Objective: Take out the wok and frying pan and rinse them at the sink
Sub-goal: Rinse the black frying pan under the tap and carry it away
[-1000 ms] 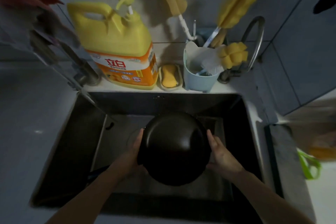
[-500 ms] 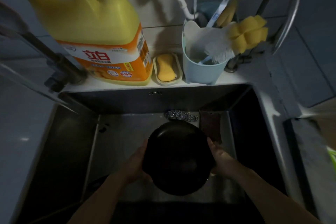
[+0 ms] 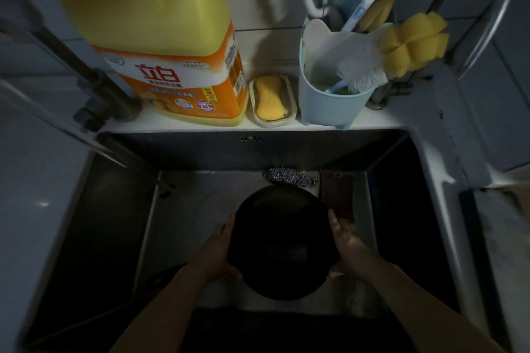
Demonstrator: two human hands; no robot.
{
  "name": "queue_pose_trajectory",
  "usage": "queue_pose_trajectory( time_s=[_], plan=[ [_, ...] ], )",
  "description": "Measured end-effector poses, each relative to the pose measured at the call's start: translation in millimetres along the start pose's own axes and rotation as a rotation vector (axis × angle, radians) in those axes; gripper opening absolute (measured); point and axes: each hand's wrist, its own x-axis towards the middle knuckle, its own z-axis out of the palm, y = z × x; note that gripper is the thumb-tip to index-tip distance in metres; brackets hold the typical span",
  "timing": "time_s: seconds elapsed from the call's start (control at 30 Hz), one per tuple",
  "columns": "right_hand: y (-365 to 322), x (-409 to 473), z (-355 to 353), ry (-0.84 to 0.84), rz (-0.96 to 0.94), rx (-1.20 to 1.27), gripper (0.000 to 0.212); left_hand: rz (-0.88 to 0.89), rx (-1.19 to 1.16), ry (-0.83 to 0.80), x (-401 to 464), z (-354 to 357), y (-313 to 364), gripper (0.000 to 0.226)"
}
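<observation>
Steel sink [image 3: 120, 209], deep and square-walled, filling most of the view; open basin floor to the left of the pan, tighter on the right where the wall is near. Yellow detergent jug [image 3: 160, 37] on the back ledge, looming larger and closer than a second ago, top now cut off by the frame edge; view lower and nearer the basin. Dark round pan [image 3: 282, 241] held low over the basin floor, centre-right, dark rounded side facing up; handle not visible, so long axis cannot be told. Sits deeper in the sink than a second ago. Pale blue brush holder [image 3: 329, 106] right of the jug, curved faucet [image 3: 484, 17] beyond it at far right. Left hand [image 3: 220, 252] clasped on the pan's left rim, right hand [image 3: 345, 243] clasped on its right rim, fingers curled round the edge. Dark red scouring pad [image 3: 338, 195] against the back wall, just beside the right hand. Steel wool [image 3: 289, 176] left of the pad, just behind the pan's far edge, uncovered since a second ago. Soap dish [image 3: 272, 99] with yellow bar between jug and holder
</observation>
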Motion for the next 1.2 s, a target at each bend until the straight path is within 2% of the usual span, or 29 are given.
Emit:
queue_pose_trajectory(
  time_s=[0.1, 0.2, 0.3, 0.37, 0.4, 0.47, 0.53, 0.67, 0.87, 0.97, 1.07, 1.13, 1.2],
  plan=[
    [-1, 1, 0, 0.014, -0.003, -0.018, 0.139, -0.034, 0.023, 0.013, -5, 0, 1, 0.139],
    [3, 2, 0, 0.024, -0.013, -0.024, 0.139, -0.087, -0.027, 0.106, -16, -7, 1, 0.108],
    [6, 1, 1, 0.031, -0.026, -0.004, 0.140, -0.289, -0.221, 0.466, -34, -42, -4, 0.057],
    [9, 1, 1, 0.023, -0.045, 0.014, 0.141, -0.316, -0.284, 0.776, -52, -80, -2, 0.036],
    [11, 1, 2, 0.017, -0.052, 0.027, 0.143, -0.315, -0.299, 0.920, -61, -100, 0, 0.032],
    [15, 1, 4, 0.014, -0.055, 0.044, 0.145, -0.338, -0.371, 1.129, -74, -145, 13, 0.042],
    [16, 0, 4, 0.015, -0.046, 0.056, 0.145, -0.324, -0.469, 1.229, -77, -184, 24, 0.050],
    [15, 0, 4, 0.009, -0.020, 0.070, 0.145, -0.248, -0.570, 1.208, -61, -226, 44, 0.041],
    [14, -1, 3, 0.002, -0.024, 0.094, 0.140, -0.251, -0.822, 1.229, -39, -236, 59, 0.042],
    [14, 0, 3, -0.010, -0.027, 0.097, 0.137, -0.214, -0.760, 1.196, -38, -235, 62, 0.041],
    [14, 0, 2, -0.016, -0.032, 0.106, 0.137, -0.062, -0.654, 1.158, -51, -218, 58, 0.041],
    [15, 0, 2, -0.005, -0.043, 0.104, 0.140, -0.071, -0.519, 1.057, -53, -182, 44, 0.058],
    [16, 0, 2, 0.004, -0.054, 0.104, 0.142, -0.152, -0.437, 0.768, -51, -127, 29, 0.085]
  ],
)
